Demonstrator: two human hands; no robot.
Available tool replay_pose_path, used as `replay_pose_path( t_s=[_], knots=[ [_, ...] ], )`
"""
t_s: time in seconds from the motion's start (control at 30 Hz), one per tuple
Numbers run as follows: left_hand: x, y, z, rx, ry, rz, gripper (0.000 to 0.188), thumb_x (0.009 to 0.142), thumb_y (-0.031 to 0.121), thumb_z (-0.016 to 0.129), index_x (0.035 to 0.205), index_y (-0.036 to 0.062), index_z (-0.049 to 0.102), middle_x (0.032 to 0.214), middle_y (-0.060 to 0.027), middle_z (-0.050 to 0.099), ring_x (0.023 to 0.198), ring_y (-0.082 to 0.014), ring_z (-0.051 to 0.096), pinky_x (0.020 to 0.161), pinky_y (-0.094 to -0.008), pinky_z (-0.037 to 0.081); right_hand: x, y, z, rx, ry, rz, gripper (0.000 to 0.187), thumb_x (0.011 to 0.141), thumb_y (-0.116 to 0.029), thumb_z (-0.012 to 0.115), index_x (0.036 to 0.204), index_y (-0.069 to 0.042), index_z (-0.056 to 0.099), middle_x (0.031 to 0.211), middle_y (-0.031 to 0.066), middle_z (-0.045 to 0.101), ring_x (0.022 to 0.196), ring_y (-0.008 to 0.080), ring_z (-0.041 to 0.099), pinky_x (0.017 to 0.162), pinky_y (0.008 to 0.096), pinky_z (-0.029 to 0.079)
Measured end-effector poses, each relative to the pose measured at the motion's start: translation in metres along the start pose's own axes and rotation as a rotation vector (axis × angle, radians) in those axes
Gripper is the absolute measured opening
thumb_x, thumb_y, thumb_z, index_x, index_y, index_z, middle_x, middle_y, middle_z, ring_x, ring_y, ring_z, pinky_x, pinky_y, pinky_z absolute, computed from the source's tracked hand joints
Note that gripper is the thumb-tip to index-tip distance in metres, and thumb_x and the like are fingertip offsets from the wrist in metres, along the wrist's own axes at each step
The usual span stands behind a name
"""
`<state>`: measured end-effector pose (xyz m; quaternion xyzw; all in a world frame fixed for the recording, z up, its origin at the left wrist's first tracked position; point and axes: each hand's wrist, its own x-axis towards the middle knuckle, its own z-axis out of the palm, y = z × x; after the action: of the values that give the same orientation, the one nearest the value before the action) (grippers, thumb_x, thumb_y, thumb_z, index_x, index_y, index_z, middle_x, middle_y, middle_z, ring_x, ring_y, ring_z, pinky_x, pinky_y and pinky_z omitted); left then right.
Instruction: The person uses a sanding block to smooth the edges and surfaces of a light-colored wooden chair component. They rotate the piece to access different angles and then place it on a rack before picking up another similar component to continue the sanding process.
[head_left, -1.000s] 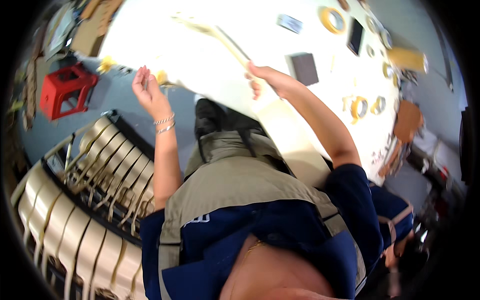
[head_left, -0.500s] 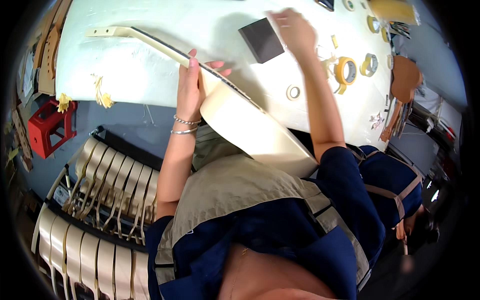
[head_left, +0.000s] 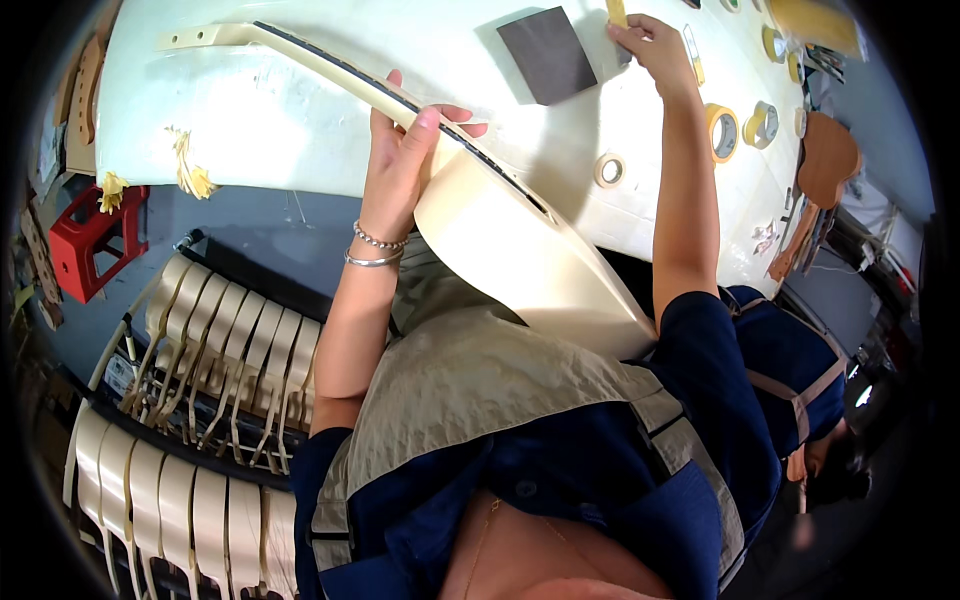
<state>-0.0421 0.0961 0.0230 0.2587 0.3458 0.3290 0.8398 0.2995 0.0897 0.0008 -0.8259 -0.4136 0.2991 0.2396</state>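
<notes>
A cream-coloured, unstrung guitar (head_left: 510, 240) leans across my lap, its neck pointing to the far left over the table. My left hand (head_left: 405, 150) is wrapped round the neck near where it meets the body, thumb on the near side and some fingers stretched past the dark fingerboard edge. Over the far part of the table, my right hand (head_left: 655, 50) pinches a small yellow strip (head_left: 617, 12) that runs out of the picture's top. Left of that hand lies a dark grey square sheet (head_left: 547, 56), possibly sandpaper.
Tape rolls (head_left: 610, 171) lie right on the white-covered table (head_left: 300, 150), near a thin yellow-and-white tool (head_left: 694, 57). Brown guitar-shaped pieces (head_left: 830, 160) hang beyond its right edge. A red stool (head_left: 98, 240) and a rack of cream guitars (head_left: 190, 500) stand left. Another person (head_left: 790, 370) is at right.
My right hand has moved right and now shows the yellow strip in its fingers. The view has shifted slightly; my left hand keeps its hold on the guitar neck.
</notes>
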Motion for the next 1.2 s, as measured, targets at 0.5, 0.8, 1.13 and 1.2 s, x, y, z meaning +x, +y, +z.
replay_pose_path(
  t_s=[0.5, 0.8, 1.13, 1.2],
  knots=[
    [0.002, -0.004, -0.002, -0.107, 0.011, 0.02, 0.072, 0.094, 0.03, 0.05, 0.14, -0.0005, 0.004, 0.091, -0.0149, 0.058, 0.085, -0.0284, 0.064, 0.074, -0.0383, 0.054, -0.073, -0.08, 0.026, 1.084, -0.708, -0.239, 0.032, 0.09, -0.023, 0.056, 0.111, 0.001, 0.055, 0.092, 0.0174, 0.066, 0.085, 0.0248, 0.066, 0.075, 0.0339, 0.053],
    [0.003, -0.007, -0.003, 0.004, 0.021, 0.033, 0.077, 0.089, 0.017, 0.057, 0.14, -0.0013, 0.002, 0.092, -0.014, 0.056, 0.087, -0.028, 0.063, 0.079, -0.0397, 0.053, -0.084, -0.121, 0.031, 0.948, -0.63, -0.1, 0.032, 0.082, 0.0, 0.049, 0.113, -0.003, 0.047, 0.098, 0.0083, 0.056, 0.087, 0.018, 0.059, 0.074, 0.0308, 0.044],
    [0.006, -0.004, -0.001, -0.007, 0.018, 0.041, 0.075, 0.091, 0.023, 0.056, 0.138, -0.0038, 0.004, 0.091, -0.0133, 0.058, 0.084, -0.0258, 0.063, 0.075, -0.0358, 0.052, -0.087, -0.133, 0.043, 0.406, -0.544, -0.395, 0.014, 0.091, -0.01, 0.053, 0.102, -0.003, 0.056, 0.079, 0.0037, 0.062, 0.066, 0.0104, 0.054, 0.058, 0.0223, 0.042],
    [0.007, -0.009, -0.005, -0.067, -0.007, 0.087, 0.072, 0.093, 0.024, 0.053, 0.138, -0.0048, 0.004, 0.089, -0.0134, 0.06, 0.083, -0.0251, 0.064, 0.075, -0.0342, 0.052, -0.096, -0.148, 0.04, 0.055, -0.491, -0.492, 0.018, 0.089, -0.006, 0.053, 0.106, -0.006, 0.057, 0.076, 0.0037, 0.064, 0.065, 0.0152, 0.059, 0.062, 0.0256, 0.046]
  ],
)
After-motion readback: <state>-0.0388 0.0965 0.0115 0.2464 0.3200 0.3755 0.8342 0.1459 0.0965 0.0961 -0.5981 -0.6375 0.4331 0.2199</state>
